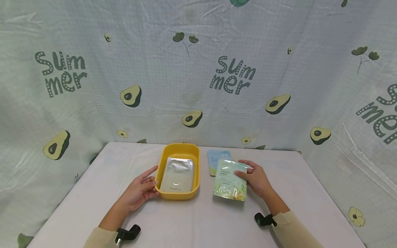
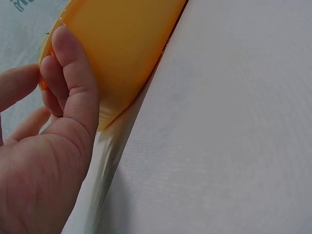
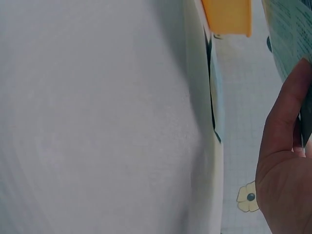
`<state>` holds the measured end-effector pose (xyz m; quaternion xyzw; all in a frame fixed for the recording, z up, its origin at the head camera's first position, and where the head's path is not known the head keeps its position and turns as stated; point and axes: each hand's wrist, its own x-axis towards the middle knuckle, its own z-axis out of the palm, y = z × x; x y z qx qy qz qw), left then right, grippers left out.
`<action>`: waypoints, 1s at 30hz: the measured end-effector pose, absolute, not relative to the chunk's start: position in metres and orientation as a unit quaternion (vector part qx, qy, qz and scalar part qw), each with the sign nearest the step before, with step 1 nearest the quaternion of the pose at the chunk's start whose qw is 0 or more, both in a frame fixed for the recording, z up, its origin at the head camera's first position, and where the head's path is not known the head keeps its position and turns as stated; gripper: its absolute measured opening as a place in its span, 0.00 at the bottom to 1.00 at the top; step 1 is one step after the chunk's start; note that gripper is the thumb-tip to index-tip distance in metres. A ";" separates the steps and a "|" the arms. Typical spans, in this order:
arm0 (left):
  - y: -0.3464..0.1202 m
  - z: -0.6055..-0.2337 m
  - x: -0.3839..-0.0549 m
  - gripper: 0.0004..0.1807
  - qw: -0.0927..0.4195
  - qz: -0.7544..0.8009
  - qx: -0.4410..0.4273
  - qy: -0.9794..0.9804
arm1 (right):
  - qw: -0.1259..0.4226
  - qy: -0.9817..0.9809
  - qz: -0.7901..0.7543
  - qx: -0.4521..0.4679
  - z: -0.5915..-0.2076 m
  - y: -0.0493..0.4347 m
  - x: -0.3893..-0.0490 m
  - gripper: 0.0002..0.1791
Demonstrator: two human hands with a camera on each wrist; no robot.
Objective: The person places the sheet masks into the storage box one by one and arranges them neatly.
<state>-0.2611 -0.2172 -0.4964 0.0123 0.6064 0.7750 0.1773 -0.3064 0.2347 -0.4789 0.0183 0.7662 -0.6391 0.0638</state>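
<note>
At the yellow tray [image 1: 181, 150], my left hand [image 1: 138, 194] grips the left side wall, with the thumb at the rim. Flat inside the tray lies a silver-and-cream sachet [image 1: 178, 175], printed with text. My right hand [image 1: 258, 179] pinches the right edge of a pale green sachet [image 1: 229, 181] and holds it up over the table, its printed front showing. Partly hidden behind it, a blue-and-yellow sachet [image 1: 217, 156] lies on the table. In the left wrist view, the fingers meet the tray's side [image 2: 122, 48]; the right wrist view shows the green sachet's text-covered back [image 3: 292, 29].
A white-covered table [image 1: 198, 224] carries everything. Behind it and along both sides hangs a pale curtain [image 1: 161, 113] with avocado and lettering prints. Each wrist wears a small black camera, one on the left [image 1: 128, 233] and one on the right [image 1: 264, 219].
</note>
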 end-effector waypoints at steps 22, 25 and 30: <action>-0.217 -0.497 -0.260 0.41 0.181 0.783 0.024 0.594 | 0.080 0.734 -0.673 -0.039 -0.475 0.206 -0.297 0.39; -0.218 -0.497 -0.260 0.41 0.184 0.784 0.036 0.591 | 0.081 0.728 -0.679 -0.052 -0.474 0.201 -0.298 0.39; -0.219 -0.497 -0.258 0.41 0.182 0.783 0.036 0.593 | 0.084 0.731 -0.675 -0.063 -0.471 0.193 -0.298 0.39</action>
